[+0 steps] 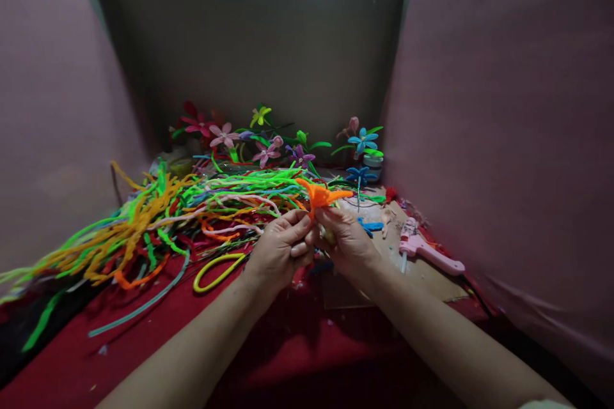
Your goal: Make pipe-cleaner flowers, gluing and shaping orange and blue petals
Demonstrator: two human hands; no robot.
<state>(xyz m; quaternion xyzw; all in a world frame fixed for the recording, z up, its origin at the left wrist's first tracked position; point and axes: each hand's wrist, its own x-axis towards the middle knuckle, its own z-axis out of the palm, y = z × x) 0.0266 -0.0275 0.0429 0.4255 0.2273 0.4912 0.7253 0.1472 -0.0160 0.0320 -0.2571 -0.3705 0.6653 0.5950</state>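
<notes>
An orange pipe-cleaner flower (319,195) is held up over the table, its petals spread outward above my fingers. My left hand (283,239) pinches its base from the left. From the right, my right hand (348,239) grips the same base, fingertips close to those of the left. The fingers cover the flower's lower end. Just beyond my right hand are a blue pipe-cleaner flower on a stem (361,176) and a loose blue piece (370,227). A yellow pipe-cleaner loop (218,273) lies left of my left hand.
A large heap of coloured pipe cleaners (139,223) spreads across the left of the red cloth (268,358). Finished flowers (224,135) stand along the back. On the right, a pink glue gun (432,252) rests on cardboard (391,268). Pink walls (503,108) flank both sides.
</notes>
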